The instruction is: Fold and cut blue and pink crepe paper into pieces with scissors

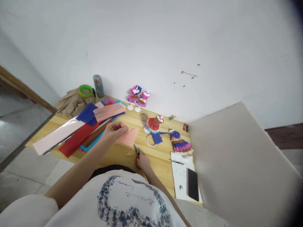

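My left hand (116, 129) pinches a piece of peach crepe paper (129, 137) by its upper left part, above the table. A curved cut edge shows along the paper's top. In my right hand (143, 160) is a pair of scissors (136, 150) with dark blades and red-orange handles; the blades point up toward the paper's lower corner, and I cannot tell whether they touch it. A small peach scrap (129, 154) lies on the table just left of the scissors. Beyond my hands stands a mini dress form (154, 123) in a red and brown ruffled paper dress.
Coloured crepe paper sheets (78, 135) are heaped at left, near a thermos (98, 85) and green tape roll (85, 90). Small decorated forms (137, 96) stand by the wall. Rightward are blue paper (156, 138), a layered paper dress (180, 142), a pen (177, 161) and a phone (192, 184).
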`<action>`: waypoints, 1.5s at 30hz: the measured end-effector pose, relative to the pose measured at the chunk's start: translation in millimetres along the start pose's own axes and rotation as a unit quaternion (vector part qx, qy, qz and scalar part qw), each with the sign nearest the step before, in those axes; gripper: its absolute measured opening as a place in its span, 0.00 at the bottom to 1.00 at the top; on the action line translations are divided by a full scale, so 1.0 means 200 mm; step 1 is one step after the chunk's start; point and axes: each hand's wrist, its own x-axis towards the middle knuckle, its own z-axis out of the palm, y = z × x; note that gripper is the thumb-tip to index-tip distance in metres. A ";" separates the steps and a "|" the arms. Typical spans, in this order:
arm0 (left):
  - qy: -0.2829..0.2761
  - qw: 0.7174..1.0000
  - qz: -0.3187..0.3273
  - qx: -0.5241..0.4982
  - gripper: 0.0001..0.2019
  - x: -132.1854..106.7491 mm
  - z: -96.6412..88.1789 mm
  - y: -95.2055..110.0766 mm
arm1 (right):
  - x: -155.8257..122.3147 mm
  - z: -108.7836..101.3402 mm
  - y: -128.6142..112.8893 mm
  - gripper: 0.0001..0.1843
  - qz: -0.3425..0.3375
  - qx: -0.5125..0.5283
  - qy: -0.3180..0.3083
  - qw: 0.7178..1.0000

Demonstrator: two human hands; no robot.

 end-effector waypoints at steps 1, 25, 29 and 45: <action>-0.010 1.000 0.001 0.001 0.17 0.00 0.01 0.00 | -0.01 -0.01 -0.01 0.31 0.002 0.003 0.006 1.000; -0.258 0.944 0.007 0.205 0.12 0.10 0.09 -0.09 | -0.43 -0.76 -0.40 0.05 -0.279 0.438 0.204 0.830; -0.252 0.943 0.012 0.218 0.11 0.10 0.08 -0.13 | -0.42 -0.77 -0.40 0.05 -0.268 0.445 0.175 0.837; -0.222 0.954 -0.004 0.204 0.12 0.10 0.09 -0.13 | -0.38 -0.73 -0.42 0.06 -0.263 0.473 0.211 0.814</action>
